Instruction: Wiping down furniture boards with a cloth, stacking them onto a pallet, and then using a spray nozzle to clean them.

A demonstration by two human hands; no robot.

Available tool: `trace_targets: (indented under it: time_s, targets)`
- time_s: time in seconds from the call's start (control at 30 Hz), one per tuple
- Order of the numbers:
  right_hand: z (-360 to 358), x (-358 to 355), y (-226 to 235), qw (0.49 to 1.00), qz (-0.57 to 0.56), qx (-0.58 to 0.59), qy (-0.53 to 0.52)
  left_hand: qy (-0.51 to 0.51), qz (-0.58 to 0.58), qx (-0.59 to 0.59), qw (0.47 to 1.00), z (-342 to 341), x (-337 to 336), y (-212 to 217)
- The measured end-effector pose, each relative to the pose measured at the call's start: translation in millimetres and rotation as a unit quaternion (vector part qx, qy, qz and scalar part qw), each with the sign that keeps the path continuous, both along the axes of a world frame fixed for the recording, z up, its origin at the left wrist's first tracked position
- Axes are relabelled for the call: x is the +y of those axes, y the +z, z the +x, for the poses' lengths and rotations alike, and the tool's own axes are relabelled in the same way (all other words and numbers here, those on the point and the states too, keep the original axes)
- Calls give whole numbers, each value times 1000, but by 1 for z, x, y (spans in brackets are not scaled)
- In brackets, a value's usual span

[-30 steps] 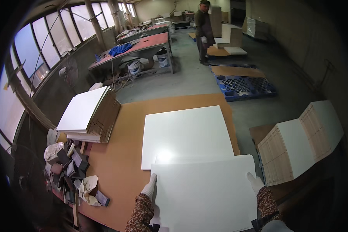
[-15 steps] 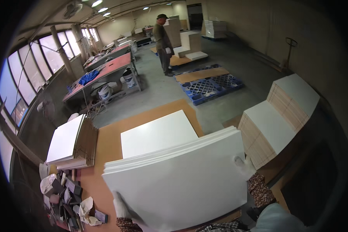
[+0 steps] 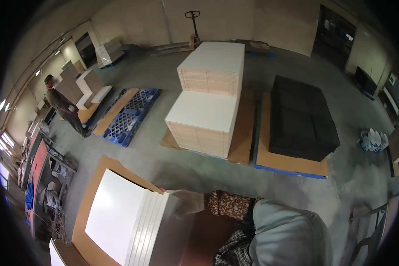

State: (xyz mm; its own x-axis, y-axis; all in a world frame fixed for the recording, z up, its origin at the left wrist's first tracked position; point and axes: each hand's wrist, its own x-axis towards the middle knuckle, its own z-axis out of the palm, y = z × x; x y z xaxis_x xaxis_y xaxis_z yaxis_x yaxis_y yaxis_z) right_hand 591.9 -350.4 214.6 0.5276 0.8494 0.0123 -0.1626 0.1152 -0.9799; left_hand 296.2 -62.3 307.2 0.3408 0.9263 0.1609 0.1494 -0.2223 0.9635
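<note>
My right hand (image 3: 186, 201), in a pale glove with a patterned sleeve behind it, grips the upper corner of a stack of several white boards (image 3: 153, 230) that I hold tilted on edge at the lower middle. My left hand does not show; it is hidden behind or below the stack. Just left of the held stack, one white board (image 3: 113, 213) lies flat on a brown table (image 3: 93, 184). My grey-clad shoulder fills the lower right.
On the concrete floor ahead stand two tall stacks of white boards (image 3: 208, 111) on brown sheets, a stack of black sheets (image 3: 299, 115) on its right, and a blue pallet (image 3: 128, 115) on its left. Another person (image 3: 64, 108) stands far left. A pallet jack (image 3: 193, 22) stands by the back wall.
I have lifted the white boards off the table, tipped them on edge and turned to the right. The floor stacks now lie ahead, and my left hand has gone out of sight.
</note>
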Motion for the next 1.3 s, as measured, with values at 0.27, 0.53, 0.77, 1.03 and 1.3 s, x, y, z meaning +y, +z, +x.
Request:
trace_targets:
  time_s: [0.27,0.53,0.77,1.03,1.3]
  targets:
    - [0,-16,6,953,-21,-287,-92,-9,12,-2,1000,-8,-25,13]
    - [-11,1,-35,970,-43,-173,-164,51,12,-53,997,-71,-24,29]
    - [-2,-7,-86,965,-35,-50,-255,93,-57,-243,964,-124,22,-15]
    - [28,-14,-112,984,-2,40,-175,69,-11,-252,965,-153,58,-57]
    - [29,-11,-136,835,-324,-395,-202,151,6,-178,972,-178,60,-92]
